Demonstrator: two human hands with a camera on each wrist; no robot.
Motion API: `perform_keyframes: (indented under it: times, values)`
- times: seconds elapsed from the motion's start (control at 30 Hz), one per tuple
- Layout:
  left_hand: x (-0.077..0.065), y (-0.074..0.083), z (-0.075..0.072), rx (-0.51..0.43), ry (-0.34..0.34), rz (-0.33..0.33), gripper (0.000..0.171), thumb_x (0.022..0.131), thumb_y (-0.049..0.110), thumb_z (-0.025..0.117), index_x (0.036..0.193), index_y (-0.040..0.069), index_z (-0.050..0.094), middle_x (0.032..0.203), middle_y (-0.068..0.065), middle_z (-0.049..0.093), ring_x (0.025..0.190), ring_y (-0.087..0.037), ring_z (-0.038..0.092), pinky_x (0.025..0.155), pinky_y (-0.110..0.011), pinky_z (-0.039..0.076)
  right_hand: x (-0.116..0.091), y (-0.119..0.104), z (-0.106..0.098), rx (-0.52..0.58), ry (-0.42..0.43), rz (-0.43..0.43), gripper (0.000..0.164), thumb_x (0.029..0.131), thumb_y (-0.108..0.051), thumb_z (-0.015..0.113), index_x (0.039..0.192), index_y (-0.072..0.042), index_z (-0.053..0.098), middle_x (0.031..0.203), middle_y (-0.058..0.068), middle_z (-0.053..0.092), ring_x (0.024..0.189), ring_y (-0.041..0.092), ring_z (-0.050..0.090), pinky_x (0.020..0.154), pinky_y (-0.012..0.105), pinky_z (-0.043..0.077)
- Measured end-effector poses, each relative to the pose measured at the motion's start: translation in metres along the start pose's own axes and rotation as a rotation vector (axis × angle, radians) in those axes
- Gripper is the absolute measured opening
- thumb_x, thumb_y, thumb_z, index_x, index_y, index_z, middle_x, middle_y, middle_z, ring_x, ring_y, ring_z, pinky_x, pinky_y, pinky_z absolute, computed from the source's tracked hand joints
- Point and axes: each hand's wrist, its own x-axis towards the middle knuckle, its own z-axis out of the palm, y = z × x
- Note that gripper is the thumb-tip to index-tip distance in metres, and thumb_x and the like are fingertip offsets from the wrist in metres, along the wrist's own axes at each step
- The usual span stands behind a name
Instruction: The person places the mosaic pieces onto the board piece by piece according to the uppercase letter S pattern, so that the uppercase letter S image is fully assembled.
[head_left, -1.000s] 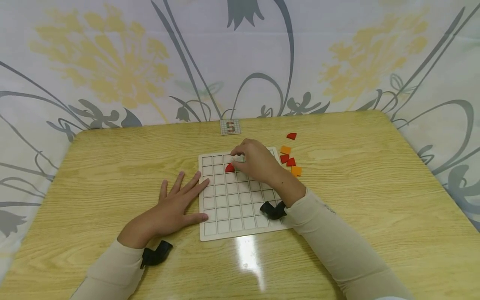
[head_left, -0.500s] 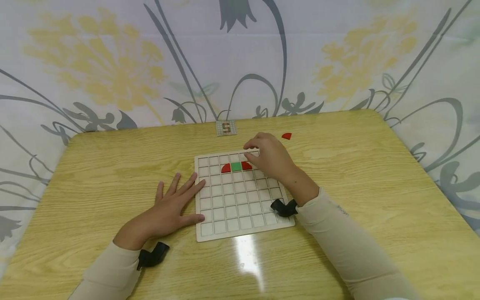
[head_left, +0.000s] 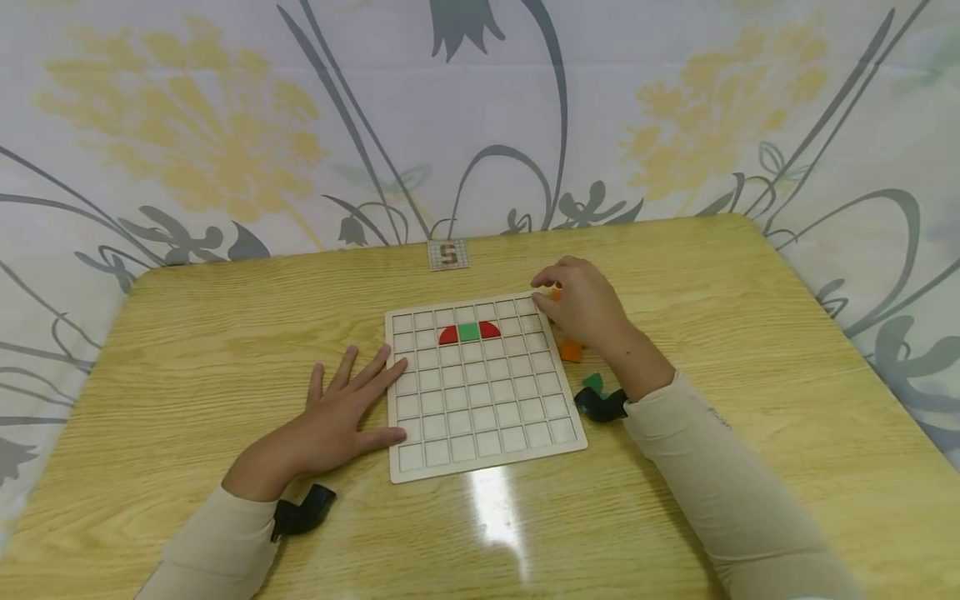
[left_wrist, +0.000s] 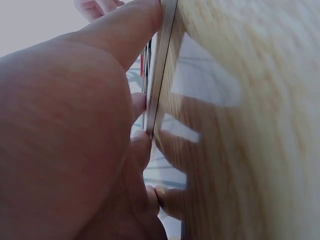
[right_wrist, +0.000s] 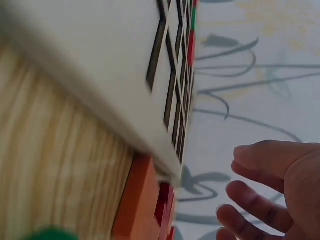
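A pale grid board (head_left: pixel 487 393) lies on the table. In one row near its far side sit a red quarter-round tile (head_left: pixel 448 335), a green square tile (head_left: pixel 468 332) and another red quarter-round tile (head_left: pixel 490 330), side by side. My left hand (head_left: pixel 333 421) is spread flat, its thumb and fingertips on the board's left edge. Over the board's far right corner, my right hand (head_left: pixel 588 308) has bent fingers apart from the thumb, with nothing between them in the right wrist view. Loose orange tiles (head_left: pixel 572 350) and red tiles (right_wrist: pixel 162 205) lie beneath and beside it, partly hidden.
A small card (head_left: pixel 448 255) with a coloured S-shaped pattern on a grid lies at the table's far edge. By the right wrist's black camera (head_left: pixel 600 405) is a loose green tile (head_left: pixel 593 382). A patterned cloth (head_left: pixel 480 125) hangs behind the wooden table (head_left: pixel 247 333).
My right hand has let go of the right-hand red tile on the board and moved right, to the loose tiles. The green and red tiles it covered now show. My left hand has stayed put.
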Motion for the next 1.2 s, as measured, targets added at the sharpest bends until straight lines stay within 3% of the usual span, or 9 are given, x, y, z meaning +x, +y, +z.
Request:
perform_keyframes:
  times: [0.6, 0.93, 1.2]
  values:
    - [0.001, -0.004, 0.001, -0.007, 0.002, 0.01, 0.086, 0.093, 0.056, 0.063, 0.162, 0.031, 0.018, 0.17, -0.002, 0.002, 0.154, -0.04, -0.018, 0.112, -0.068, -0.021, 0.005, 0.032, -0.008, 0.06, -0.088, 0.161, 0.028, 0.097, -0.018, 0.066, 0.118, -0.001, 0.071, 0.116, 0.019, 0.064, 0.104, 0.035, 0.058, 0.085, 0.046, 0.052]
    - [0.002, -0.003, 0.0, -0.008, -0.003, 0.004, 0.086, 0.092, 0.056, 0.064, 0.162, 0.031, 0.018, 0.17, -0.002, 0.002, 0.154, -0.039, -0.017, 0.113, -0.068, -0.021, 0.005, 0.037, -0.007, 0.045, -0.175, 0.159, 0.034, 0.098, -0.017, 0.064, 0.127, 0.0, 0.067, 0.117, 0.021, 0.063, 0.102, 0.035, 0.06, 0.085, 0.045, 0.053]
    - [0.001, -0.002, -0.001, -0.012, -0.004, 0.004, 0.086, 0.093, 0.056, 0.063, 0.162, 0.03, 0.019, 0.17, -0.002, 0.003, 0.154, -0.04, -0.017, 0.112, -0.069, -0.021, 0.006, 0.041, -0.001, 0.031, -0.191, 0.094, 0.032, 0.099, -0.013, 0.062, 0.128, -0.001, 0.066, 0.112, 0.021, 0.061, 0.098, 0.034, 0.061, 0.083, 0.044, 0.052]
